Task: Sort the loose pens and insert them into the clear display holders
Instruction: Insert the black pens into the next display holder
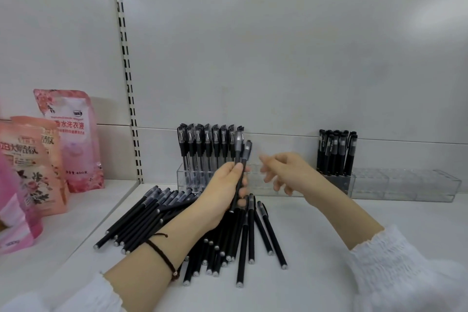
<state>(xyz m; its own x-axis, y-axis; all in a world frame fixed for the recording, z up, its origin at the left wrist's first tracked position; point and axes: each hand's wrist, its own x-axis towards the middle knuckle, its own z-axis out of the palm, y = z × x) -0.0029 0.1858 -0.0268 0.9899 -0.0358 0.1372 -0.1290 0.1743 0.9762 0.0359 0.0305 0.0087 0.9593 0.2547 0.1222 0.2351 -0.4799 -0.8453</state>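
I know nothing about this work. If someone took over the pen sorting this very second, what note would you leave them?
Hands: left hand grips two black pens, caps up; right hand is open and empty, just beside them.
Things: the pile of loose pens lies on the shelf in front of the holders.
Done: the left clear holder has a row of standing pens; the right clear holder has a bunch at its left end.
Left: place the two held pens, then sort the pile into the empty slots.
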